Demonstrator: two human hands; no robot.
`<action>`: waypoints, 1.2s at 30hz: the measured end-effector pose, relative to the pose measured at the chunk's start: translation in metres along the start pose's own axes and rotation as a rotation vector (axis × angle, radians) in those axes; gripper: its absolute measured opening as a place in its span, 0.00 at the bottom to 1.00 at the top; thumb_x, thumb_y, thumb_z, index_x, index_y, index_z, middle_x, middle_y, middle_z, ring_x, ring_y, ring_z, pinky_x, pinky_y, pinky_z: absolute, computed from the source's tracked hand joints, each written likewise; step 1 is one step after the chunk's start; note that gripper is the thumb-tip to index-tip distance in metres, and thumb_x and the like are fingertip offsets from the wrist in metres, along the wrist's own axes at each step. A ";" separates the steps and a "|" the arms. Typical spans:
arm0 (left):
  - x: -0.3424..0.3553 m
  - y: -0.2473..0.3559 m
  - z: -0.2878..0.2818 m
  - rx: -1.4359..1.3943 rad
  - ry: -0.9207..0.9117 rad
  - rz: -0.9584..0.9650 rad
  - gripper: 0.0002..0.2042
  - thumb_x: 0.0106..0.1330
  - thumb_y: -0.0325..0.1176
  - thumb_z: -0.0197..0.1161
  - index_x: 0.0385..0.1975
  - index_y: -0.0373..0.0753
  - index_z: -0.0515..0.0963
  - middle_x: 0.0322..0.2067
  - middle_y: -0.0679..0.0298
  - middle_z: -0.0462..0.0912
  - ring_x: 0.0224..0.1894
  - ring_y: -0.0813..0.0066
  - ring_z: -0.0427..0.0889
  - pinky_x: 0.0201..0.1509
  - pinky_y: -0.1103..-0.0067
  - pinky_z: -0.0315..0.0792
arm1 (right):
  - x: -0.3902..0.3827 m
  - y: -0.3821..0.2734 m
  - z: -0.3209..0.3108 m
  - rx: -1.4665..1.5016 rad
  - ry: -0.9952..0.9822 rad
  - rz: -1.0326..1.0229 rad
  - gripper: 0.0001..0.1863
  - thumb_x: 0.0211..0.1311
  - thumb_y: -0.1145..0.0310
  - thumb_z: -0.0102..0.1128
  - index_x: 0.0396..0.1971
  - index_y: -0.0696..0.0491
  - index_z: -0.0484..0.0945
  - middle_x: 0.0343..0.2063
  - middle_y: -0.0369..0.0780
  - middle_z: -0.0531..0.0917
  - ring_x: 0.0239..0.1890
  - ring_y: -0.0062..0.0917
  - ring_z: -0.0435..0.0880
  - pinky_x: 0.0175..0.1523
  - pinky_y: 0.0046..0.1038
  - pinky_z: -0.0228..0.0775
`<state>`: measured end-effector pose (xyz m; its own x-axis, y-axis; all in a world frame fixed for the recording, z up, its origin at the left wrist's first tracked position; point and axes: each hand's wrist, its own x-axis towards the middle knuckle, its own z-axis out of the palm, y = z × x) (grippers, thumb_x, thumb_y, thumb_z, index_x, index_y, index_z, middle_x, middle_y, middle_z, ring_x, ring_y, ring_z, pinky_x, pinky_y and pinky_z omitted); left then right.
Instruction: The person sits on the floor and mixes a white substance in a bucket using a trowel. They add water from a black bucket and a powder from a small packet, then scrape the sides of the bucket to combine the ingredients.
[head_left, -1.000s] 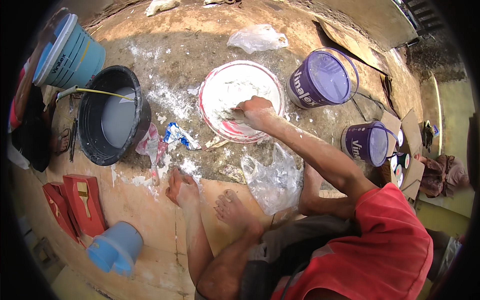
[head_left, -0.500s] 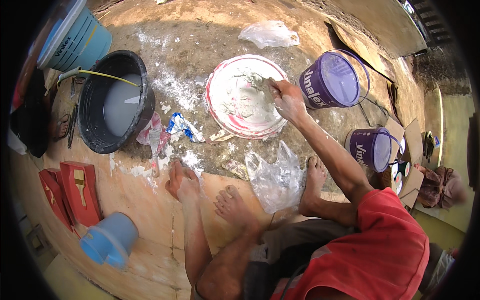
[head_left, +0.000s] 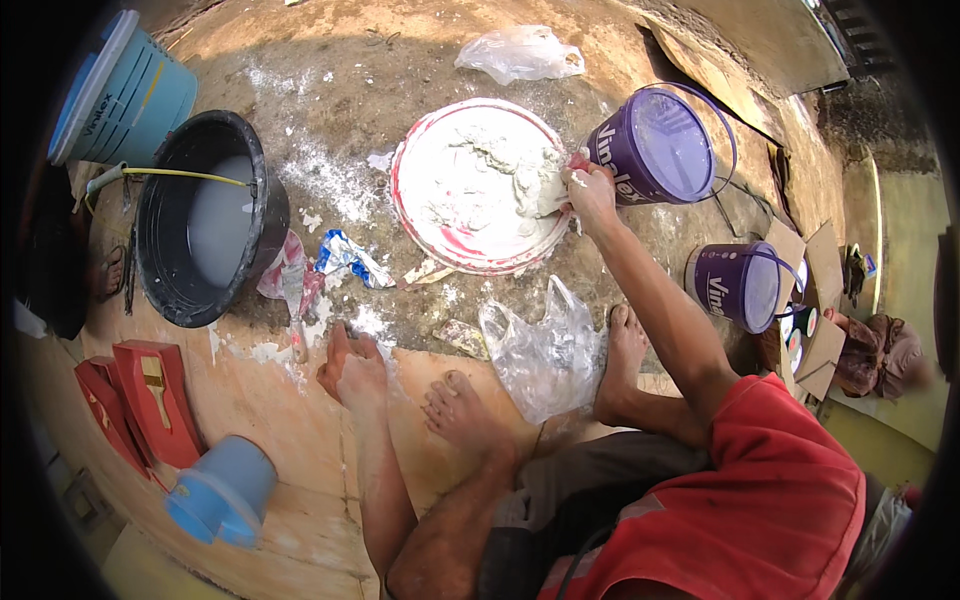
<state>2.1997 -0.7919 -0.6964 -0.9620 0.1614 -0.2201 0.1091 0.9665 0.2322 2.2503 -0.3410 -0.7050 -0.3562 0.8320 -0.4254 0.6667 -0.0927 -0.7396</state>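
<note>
My right hand [head_left: 592, 195] is closed at the right rim of a round white lid [head_left: 398, 195] with a red edge. In its fingers is what looks like a paste-smeared scraper [head_left: 550, 207], mostly hidden by the hand and the paste. Thick white paste [head_left: 490, 165] covers much of the lid. My left hand [head_left: 355, 368] hangs over the edge of the tiles with loosely bent, parted fingers and nothing visible in it. Close to it lie a pink-and-white wrapper [head_left: 284, 270] and a blue-and-white wrapper [head_left: 350, 260].
A black bucket [head_left: 152, 255] of cloudy liquid stands left, before a teal bucket [head_left: 150, 105]. Purple pails [head_left: 670, 145] [head_left: 735, 285] are right, near a cardboard box [head_left: 822, 350]. Plastic bags [head_left: 545, 345] [head_left: 520, 53], red trays [head_left: 160, 430] with brushes and a blue bucket [head_left: 225, 490] lie around. Another person's foot [head_left: 112, 270] shows left.
My right hand has moved right and slightly down, from over the paste to the lid's right rim. The paste is heaped differently. My left hand stays near the wrappers. The view has shifted slightly.
</note>
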 end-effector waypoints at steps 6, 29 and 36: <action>0.030 0.017 -0.008 -0.127 0.038 0.142 0.23 0.69 0.38 0.62 0.63 0.38 0.77 0.59 0.51 0.83 0.59 0.51 0.82 0.62 0.60 0.72 | 0.046 -0.061 0.028 -0.196 -0.140 0.032 0.10 0.62 0.67 0.68 0.39 0.57 0.83 0.28 0.38 0.85 0.23 0.23 0.82 0.24 0.28 0.76; 0.099 0.099 0.001 -0.251 0.008 0.472 0.24 0.68 0.31 0.60 0.64 0.34 0.74 0.61 0.50 0.79 0.66 0.53 0.76 0.72 0.59 0.66 | -0.013 -0.121 0.046 -1.024 -0.524 -1.047 0.14 0.66 0.54 0.63 0.43 0.44 0.90 0.37 0.46 0.90 0.41 0.45 0.89 0.45 0.44 0.80; 0.087 0.081 0.000 -0.223 0.080 0.436 0.22 0.71 0.36 0.59 0.63 0.37 0.76 0.61 0.52 0.80 0.66 0.53 0.76 0.72 0.61 0.66 | 0.085 -0.157 0.053 -1.057 -0.387 -0.919 0.17 0.61 0.50 0.68 0.42 0.45 0.91 0.40 0.46 0.90 0.42 0.44 0.88 0.49 0.41 0.80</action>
<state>2.1252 -0.6995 -0.6968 -0.8558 0.5171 0.0140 0.4580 0.7448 0.4853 2.0808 -0.2849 -0.6530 -0.9518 0.1623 -0.2601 0.2116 0.9617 -0.1740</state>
